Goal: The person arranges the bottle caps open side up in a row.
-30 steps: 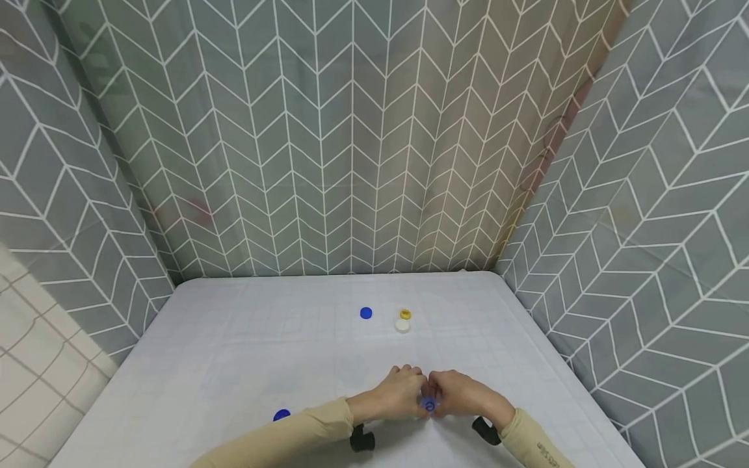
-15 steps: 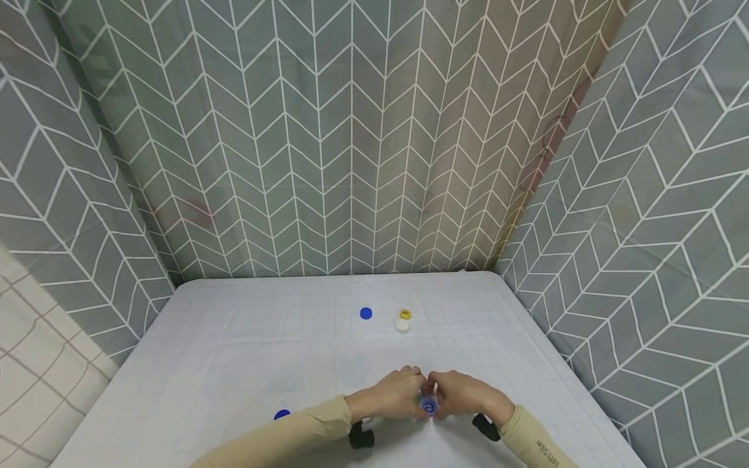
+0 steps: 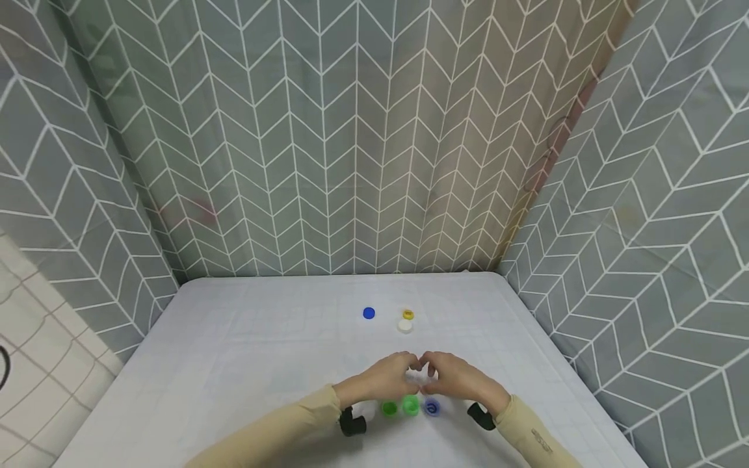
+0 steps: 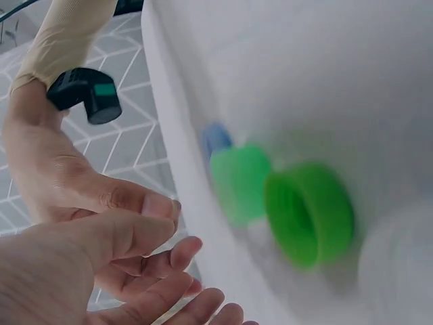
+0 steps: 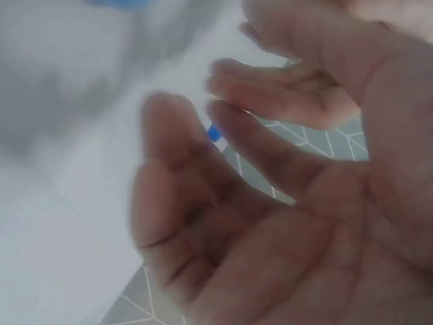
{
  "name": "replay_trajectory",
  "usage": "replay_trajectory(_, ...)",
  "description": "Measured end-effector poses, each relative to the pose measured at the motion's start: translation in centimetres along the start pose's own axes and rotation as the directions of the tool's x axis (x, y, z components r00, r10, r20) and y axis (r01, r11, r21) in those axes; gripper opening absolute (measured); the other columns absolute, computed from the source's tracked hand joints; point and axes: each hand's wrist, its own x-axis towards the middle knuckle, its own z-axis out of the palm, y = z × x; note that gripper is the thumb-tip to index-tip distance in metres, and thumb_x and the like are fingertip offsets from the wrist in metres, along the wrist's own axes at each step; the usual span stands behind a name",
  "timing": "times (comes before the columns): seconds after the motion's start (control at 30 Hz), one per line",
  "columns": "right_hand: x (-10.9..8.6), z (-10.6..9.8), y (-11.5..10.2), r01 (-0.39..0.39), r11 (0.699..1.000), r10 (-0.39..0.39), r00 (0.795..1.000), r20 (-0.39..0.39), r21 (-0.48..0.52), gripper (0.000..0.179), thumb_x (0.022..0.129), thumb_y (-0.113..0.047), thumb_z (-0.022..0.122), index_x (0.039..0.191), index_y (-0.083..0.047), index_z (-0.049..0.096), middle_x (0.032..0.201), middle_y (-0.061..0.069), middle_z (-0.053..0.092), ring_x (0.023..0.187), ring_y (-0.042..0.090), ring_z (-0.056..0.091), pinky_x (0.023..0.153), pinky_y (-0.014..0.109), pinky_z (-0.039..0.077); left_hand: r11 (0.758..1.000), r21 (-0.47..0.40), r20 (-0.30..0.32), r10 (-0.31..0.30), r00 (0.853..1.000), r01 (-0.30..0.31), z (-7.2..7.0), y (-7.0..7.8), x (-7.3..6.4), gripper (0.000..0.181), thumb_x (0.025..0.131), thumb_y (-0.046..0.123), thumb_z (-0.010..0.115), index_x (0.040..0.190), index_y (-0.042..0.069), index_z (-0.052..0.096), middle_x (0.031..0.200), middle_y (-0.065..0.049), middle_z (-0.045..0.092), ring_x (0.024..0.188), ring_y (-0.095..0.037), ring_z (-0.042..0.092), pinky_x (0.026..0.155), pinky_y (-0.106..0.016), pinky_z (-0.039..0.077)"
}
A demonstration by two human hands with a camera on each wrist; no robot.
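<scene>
Looking ridged, left-wrist only: green cap [image 4: 333,211]

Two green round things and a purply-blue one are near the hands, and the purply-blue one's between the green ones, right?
Not quite: the purply-blue one isn't in between. The head view shows it to the right of the light green one, with the darker green one on the left.

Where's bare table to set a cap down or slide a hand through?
Free: the tablecloth beyond the left sleeve, from the far blue cap to the left edge; also beyond the right hand, between the yellow cap and the right edge. Crowded: the near side of the hands, where two green caps and a violet-blue one sit in a row.
</scene>
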Motion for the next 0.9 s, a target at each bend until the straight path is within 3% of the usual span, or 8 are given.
replay_trajectory(0.23, 3.1, 0.0, -0.3, 0.057, 0.998, -0.060, 0.987, -0.151, -0.025, 0.041, 0.080, -0.015, 0.077, 0.116, -0.002, 0.062, 0.100, 0.012, 0.067, 0.086, 0.023, 0.063, 0.066, 0.030, 0.048, 1.000, 0.029, -0.091, 0.008, 0.996, -0.005, -2.9, -1.9, 0.4, 0.036, 0.088, 0.029, 0.069, 0.117, 0.010, 0.063, 0.115, -0.003, 0.066, 0.108, -0.018, 0.061, 0.087, -0.029, 0.051)
replay_trajectory(0.43, 5.9, -0.3, -0.8, 0.070, 0.997, -0.074, 0.968, -0.238, -0.025, 0.042, 0.080, -0.015, 0.078, 0.117, -0.001, 0.063, 0.094, 0.013, 0.068, 0.081, 0.024, 0.064, 0.065, 0.029, 0.048, 0.999, 0.027, -0.174, -0.020, 0.985, 0.025, -5.3, -4.0, 0.7, 0.034, 0.088, 0.024, 0.069, 0.116, 0.006, 0.063, 0.117, -0.009, 0.066, 0.109, -0.026, 0.061, 0.087, -0.037, 0.052)
replay_trajectory(0.63, 8.5, -0.6, -1.1, 0.043, 0.998, -0.052, 0.961, -0.272, -0.038, 0.043, 0.079, -0.014, 0.077, 0.118, -0.002, 0.064, 0.092, 0.013, 0.068, 0.080, 0.022, 0.063, 0.068, 0.034, 0.049, 0.998, -0.006, -0.242, -0.066, 0.968, 0.066, -6.9, -6.7, 1.1, 0.032, 0.088, 0.017, 0.069, 0.115, 0.001, 0.063, 0.116, -0.014, 0.065, 0.108, -0.031, 0.062, 0.086, -0.042, 0.052)
replay_trajectory(0.9, 11.5, -0.8, -1.2, -0.032, 0.999, 0.024, 0.958, -0.287, -0.020, 0.044, 0.081, -0.016, 0.077, 0.121, -0.004, 0.063, 0.097, 0.014, 0.068, 0.082, 0.021, 0.061, 0.073, 0.039, 0.050, 0.987, -0.081, -0.281, -0.159, 0.947, 0.142, -8.4, -9.6, 2.1, 0.031, 0.086, 0.012, 0.070, 0.112, -0.002, 0.062, 0.113, -0.018, 0.066, 0.104, -0.033, 0.062, 0.086, -0.044, 0.052)
